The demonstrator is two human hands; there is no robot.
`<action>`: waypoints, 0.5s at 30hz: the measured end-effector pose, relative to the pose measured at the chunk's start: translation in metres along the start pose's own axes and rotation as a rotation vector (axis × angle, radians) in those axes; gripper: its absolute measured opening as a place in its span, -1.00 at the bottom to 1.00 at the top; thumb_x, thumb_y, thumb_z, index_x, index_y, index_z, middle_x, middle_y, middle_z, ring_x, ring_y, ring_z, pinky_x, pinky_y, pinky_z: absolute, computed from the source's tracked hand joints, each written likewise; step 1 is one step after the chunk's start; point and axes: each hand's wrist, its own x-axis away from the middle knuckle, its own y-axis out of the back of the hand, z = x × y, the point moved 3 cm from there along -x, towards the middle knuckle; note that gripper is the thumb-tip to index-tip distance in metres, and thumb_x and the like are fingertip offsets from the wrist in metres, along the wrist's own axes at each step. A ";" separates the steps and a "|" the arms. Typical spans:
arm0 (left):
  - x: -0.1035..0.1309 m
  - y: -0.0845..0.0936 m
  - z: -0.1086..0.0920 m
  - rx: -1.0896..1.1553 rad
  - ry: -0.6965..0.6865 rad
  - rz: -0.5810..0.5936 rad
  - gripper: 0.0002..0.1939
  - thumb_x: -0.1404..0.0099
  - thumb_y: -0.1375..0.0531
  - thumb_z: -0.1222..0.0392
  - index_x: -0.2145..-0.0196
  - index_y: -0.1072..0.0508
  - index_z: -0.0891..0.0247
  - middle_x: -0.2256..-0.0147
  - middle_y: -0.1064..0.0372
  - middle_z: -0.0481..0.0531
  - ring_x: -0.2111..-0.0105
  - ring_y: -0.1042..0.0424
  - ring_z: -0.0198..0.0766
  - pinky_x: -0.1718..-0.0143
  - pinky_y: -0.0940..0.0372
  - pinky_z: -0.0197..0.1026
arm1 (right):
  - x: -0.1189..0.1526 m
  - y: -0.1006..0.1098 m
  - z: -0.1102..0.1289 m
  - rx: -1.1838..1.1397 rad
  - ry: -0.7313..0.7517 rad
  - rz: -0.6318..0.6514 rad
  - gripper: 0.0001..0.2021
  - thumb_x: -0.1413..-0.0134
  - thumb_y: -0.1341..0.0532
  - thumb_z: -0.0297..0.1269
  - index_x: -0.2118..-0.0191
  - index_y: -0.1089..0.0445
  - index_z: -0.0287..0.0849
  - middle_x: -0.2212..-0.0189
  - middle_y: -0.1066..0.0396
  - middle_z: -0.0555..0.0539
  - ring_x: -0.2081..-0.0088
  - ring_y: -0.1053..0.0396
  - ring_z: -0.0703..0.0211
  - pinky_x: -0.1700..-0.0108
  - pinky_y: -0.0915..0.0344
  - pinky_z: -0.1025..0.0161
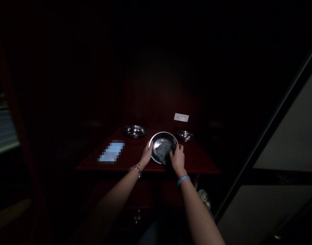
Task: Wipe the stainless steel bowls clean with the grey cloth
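Tilted toward me over the front of a dark red desk is a shiny metal bowl (159,140) with a pale rim. My left hand (146,153) grips the bowl's left edge, thumb over the rim. Inside lies a dark grey cloth (163,152), spread against the lower right of the bowl. My right hand (178,157) is closed on the cloth at the bowl's right side; its fingertips are partly hidden in the dim light.
Two more metal bowls stand on the desk (130,161): a wide one (135,131) behind left and a smaller one (185,135) behind right. A blurred-out bright rectangle (111,151) lies at the left. A white power socket (181,117) is on the back wall.
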 end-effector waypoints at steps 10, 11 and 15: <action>-0.002 0.000 0.005 0.003 -0.024 0.006 -0.47 -0.42 -0.04 -0.08 -0.20 -0.38 0.25 -0.24 -0.35 0.19 -0.27 -0.29 -0.05 -0.36 -0.06 0.00 | 0.003 -0.002 0.003 -0.070 -0.108 0.009 -0.42 -0.14 -0.12 -0.39 -0.29 -0.13 -0.35 -0.11 -0.37 -0.40 -0.14 -0.37 -0.18 -0.19 -0.21 -0.05; -0.002 0.000 0.005 0.007 -0.029 0.002 -0.48 -0.42 -0.05 -0.08 -0.20 -0.39 0.25 -0.24 -0.35 0.19 -0.27 -0.29 -0.05 -0.35 -0.06 0.00 | 0.001 -0.002 0.002 -0.126 -0.101 -0.020 -0.42 -0.12 -0.11 -0.42 -0.28 -0.14 -0.33 -0.14 -0.34 -0.39 -0.14 -0.37 -0.15 -0.19 -0.23 -0.02; -0.002 0.000 0.004 0.003 -0.042 -0.001 -0.48 -0.43 -0.04 -0.07 -0.19 -0.39 0.26 -0.23 -0.36 0.19 -0.26 -0.30 -0.05 -0.35 -0.07 -0.01 | 0.001 -0.007 0.007 -0.400 -0.110 -0.121 -0.46 -0.04 -0.12 -0.44 -0.20 -0.23 -0.27 -0.16 -0.30 -0.34 -0.07 -0.42 0.01 -0.14 -0.31 0.15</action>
